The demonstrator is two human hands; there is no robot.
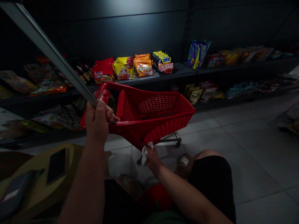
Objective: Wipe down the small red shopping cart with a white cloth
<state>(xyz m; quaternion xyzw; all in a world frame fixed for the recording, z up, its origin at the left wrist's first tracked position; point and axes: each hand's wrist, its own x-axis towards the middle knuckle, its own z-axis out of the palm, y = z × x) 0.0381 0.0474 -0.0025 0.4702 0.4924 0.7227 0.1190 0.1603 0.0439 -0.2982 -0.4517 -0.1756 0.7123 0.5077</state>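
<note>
A red plastic shopping cart [154,115] is tilted up in front of me, its wheels low behind it. My left hand [98,119] is closed around the cart's long grey metal handle bar [46,46], which runs up to the top left. My right hand [151,155] is closed on a white cloth [145,154], pressed against the underside of the red basket. My knees show below, and I seem to be seated low.
Dark shelves [182,70] behind the cart carry snack packets [133,67] in red, yellow and orange. A yellow stool [46,174] at lower left bears a black phone [56,165]. Grey floor tiles [245,140] spread to the right.
</note>
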